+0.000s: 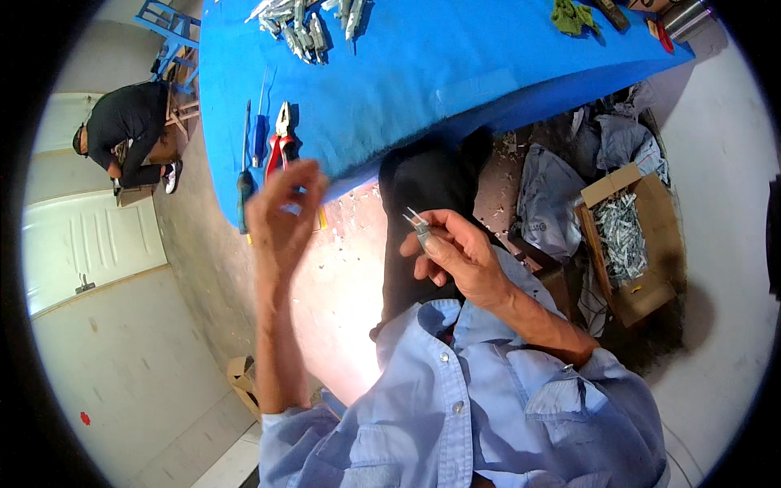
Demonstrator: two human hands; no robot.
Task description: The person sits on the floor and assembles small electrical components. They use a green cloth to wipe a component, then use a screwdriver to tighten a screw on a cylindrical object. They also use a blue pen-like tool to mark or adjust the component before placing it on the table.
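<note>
My right hand point(460, 256) is closed on a small grey piece with two thin prongs point(422, 228), pinched between thumb and fingers above my lap. The prongs point up and to the left. Raised near the table's front edge, my left hand point(285, 207) has loosely bent fingers with a gap between them; it is slightly blurred and nothing shows in it. Just beyond it lie red-handled pliers point(281, 142), partly hidden by the fingers. Beside the pliers are a blue-handled screwdriver point(259, 138) and a dark-handled screwdriver point(245, 187).
A pile of grey metal pieces point(301, 28) lies on the blue-covered table point(390, 73). Green cloth point(573, 16) sits at its far right. To my right, a cardboard box point(655, 268) holds many silvery pieces, beside grey bags point(549, 199). Another person point(130, 122) sits bent over at the left.
</note>
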